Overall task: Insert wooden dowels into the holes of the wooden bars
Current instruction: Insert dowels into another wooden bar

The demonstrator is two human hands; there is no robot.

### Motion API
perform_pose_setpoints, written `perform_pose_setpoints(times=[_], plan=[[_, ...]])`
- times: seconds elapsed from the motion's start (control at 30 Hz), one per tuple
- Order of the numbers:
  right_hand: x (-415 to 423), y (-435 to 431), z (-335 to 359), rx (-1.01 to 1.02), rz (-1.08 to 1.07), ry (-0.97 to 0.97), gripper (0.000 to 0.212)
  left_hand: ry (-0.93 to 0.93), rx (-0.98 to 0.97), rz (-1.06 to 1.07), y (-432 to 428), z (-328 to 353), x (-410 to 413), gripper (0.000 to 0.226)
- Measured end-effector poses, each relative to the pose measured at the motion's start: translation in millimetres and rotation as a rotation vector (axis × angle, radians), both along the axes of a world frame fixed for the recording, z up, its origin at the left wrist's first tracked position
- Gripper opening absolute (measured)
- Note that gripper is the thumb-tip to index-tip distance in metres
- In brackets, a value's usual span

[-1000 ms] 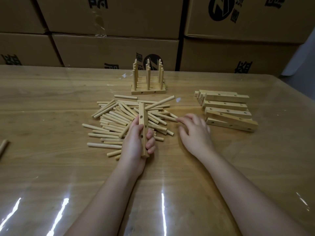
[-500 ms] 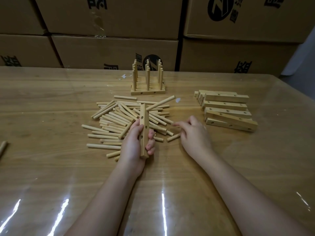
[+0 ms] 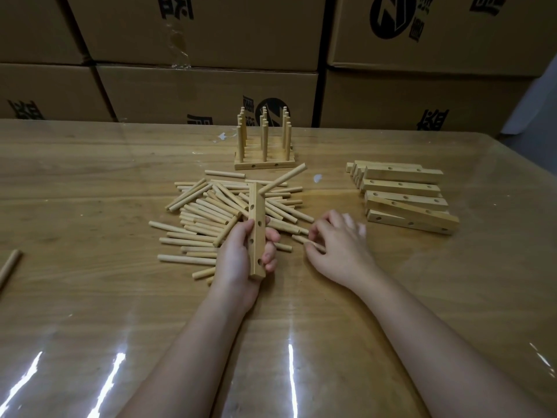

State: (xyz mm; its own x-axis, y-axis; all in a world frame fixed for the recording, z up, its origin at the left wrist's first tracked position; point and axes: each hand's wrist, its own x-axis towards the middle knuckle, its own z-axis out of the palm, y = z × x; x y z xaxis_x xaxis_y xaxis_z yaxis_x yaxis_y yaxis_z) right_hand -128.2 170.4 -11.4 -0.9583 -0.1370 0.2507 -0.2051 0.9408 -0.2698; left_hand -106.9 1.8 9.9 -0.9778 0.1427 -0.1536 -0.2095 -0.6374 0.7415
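My left hand [image 3: 238, 254] grips a wooden bar [image 3: 256, 218] with several holes, held lengthwise over the near edge of a pile of loose dowels [image 3: 217, 206]. My right hand [image 3: 340, 245] rests on the table at the pile's right edge, its fingertips pinching the end of one dowel [image 3: 313, 244] that lies mostly under the hand. A stack of empty bars [image 3: 404, 191] lies to the right. Finished bars with upright dowels [image 3: 264, 146] stand behind the pile.
Cardboard boxes [image 3: 211, 92] are stacked along the table's far edge. A lone dowel [image 3: 10, 267] lies at the far left. The wooden table [image 3: 90, 297] has a glossy transparent cover.
My right hand has drawn back toward me from the pile's right edge, its fingers closing on a dowel. The left hand with the bar has stayed nearly still.
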Motion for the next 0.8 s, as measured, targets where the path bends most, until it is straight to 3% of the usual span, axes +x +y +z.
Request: perform_pose_setpoints(times=[0.1, 0.3, 0.6, 0.8], plan=[[1.6, -2.6, 2.6, -0.045, 0.060, 0.053, 0.012, -0.013, 0.004, 0.024, 0.7, 0.1, -0.8, 0.028], [13.1, -6.4, 12.5, -0.349, 0.140, 0.236, 0.020, 0.003, -0.082, 0.068, 3.6, -0.1, 0.3, 0.027], [16.3, -15.4, 12.8, -0.268, 0.361, 0.385, 0.025, 0.144, -0.312, -0.029, 7.2, -2.9, 4.9, 0.032], [19.3, -17.4, 13.4, -0.297, 0.359, 0.284, 0.034, 0.176, -0.255, -0.129, 11.0, -2.6, 9.3, 0.030]])
